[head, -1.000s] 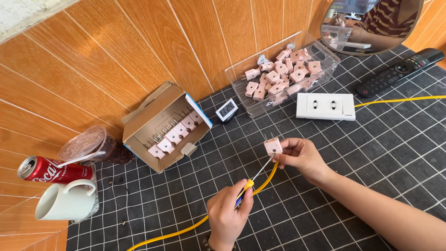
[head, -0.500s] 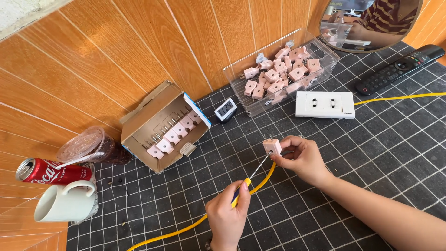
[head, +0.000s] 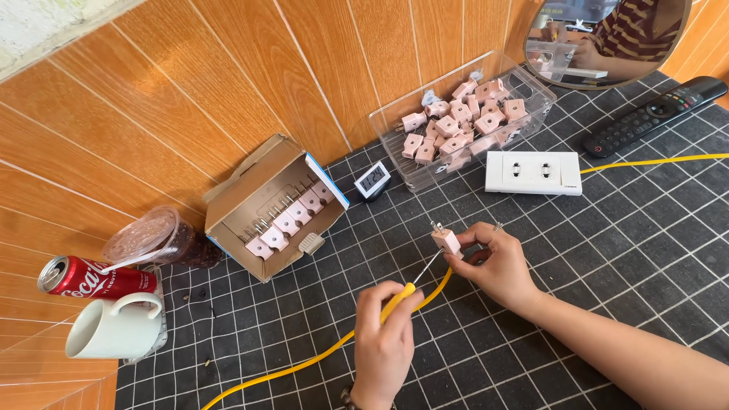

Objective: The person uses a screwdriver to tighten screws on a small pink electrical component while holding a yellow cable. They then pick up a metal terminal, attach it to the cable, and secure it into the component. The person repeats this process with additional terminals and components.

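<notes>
My right hand [head: 495, 262] pinches a small pink plug [head: 446, 240] with its two metal prongs pointing up. A yellow cable [head: 319, 357] runs from the plug down to the lower left. My left hand [head: 385, 342] grips a yellow-handled screwdriver [head: 401, 293], and its thin metal shaft reaches up to the base of the plug. Both hands hover just above a black grid mat [head: 592, 250].
An open cardboard box [head: 250, 193] holds a row of pink plugs. A clear plastic bin [head: 531, 80] holds several more. A white double socket [head: 534, 172], a small digital clock [head: 373, 181], a black remote [head: 653, 114], a round mirror [head: 661, 38], a white mug [head: 110, 330], a red can [head: 83, 279] and a lidded plastic cup [head: 156, 239] lie around.
My left hand has shifted slightly with the screwdriver against the plug. My right hand keeps hold of the plug, turned a little.
</notes>
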